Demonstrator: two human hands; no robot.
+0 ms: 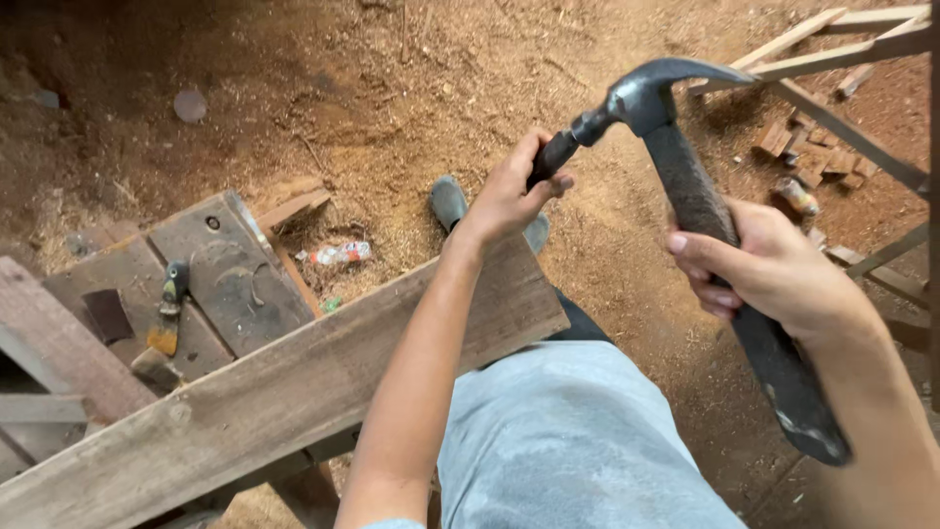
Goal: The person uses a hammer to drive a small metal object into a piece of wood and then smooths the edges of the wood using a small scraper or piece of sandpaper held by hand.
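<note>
My right hand (778,274) grips the dark handle of a claw hammer (685,176), held up in the air at the right. The hammer's metal head (646,93) points left, with the curved claw reaching right. My left hand (509,191) closes around the striking end of the head, fingers wrapped on its black tip. Below my left forearm a long weathered wooden plank (264,402) runs diagonally from lower left to centre. My knee in light grey trousers (578,441) rests against the plank's right end.
A worn wooden bench (225,274) at left carries a small brush-like tool (168,313) and a dark block (106,315). Sawdust covers the dirt floor (392,88). A plastic bottle (338,255) lies on the ground. Wooden frames (842,49) and brick scraps (803,157) stand at upper right.
</note>
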